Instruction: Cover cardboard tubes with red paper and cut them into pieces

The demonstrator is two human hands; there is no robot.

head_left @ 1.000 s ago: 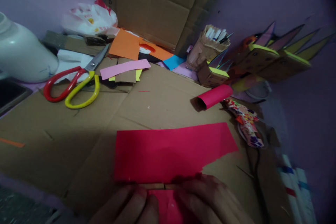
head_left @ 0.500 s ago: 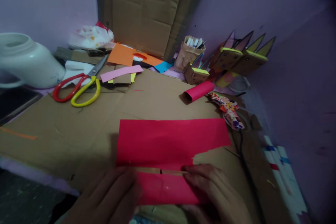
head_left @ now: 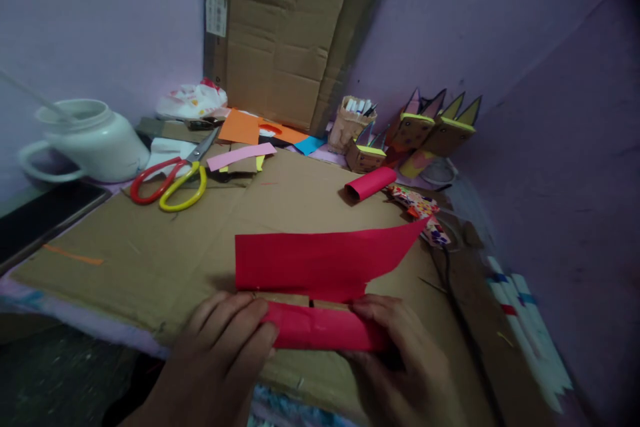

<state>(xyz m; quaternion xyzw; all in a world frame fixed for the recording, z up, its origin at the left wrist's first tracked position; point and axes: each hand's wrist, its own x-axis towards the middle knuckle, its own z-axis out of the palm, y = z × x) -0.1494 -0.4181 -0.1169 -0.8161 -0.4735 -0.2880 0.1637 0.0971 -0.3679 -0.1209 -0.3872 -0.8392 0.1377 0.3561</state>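
Head view: the left hand [head_left: 220, 347] and the right hand [head_left: 400, 360] sit at the near edge of the worktop, one at each end of the red paper sheet [head_left: 320, 257]. The near side of the sheet is rolled into a tube, and the far side lifts off the cardboard mat [head_left: 150, 260] with its far right corner pointing up. The left fingers [head_left: 250, 320] are curled closed over the tube's left end. The right fingers [head_left: 373, 312] are closed on its right end, thumb underneath. A thin brown strip shows between the tube and the flat part; what it is cannot be told.

Everything else is placed from the red paper sheet. Behind it and a little right lies a small red roll [head_left: 370, 182]. Just right of that roll is a patterned, many-coloured piece [head_left: 423, 213]. Far behind it to the left lie scissors [head_left: 170, 180] with one red and one yellow handle. Beyond them stands a white jug [head_left: 90, 143]. Behind its middle are a pink strip [head_left: 240, 155], orange paper [head_left: 240, 125] and a blue scrap [head_left: 309, 144]. Farther back, a large cardboard panel [head_left: 280, 47] leans on the wall. Behind it to the right stand a pen holder [head_left: 350, 123] and cardboard figures [head_left: 435, 130] with pointed tops. A dark flat slab [head_left: 45, 213] lies far left.
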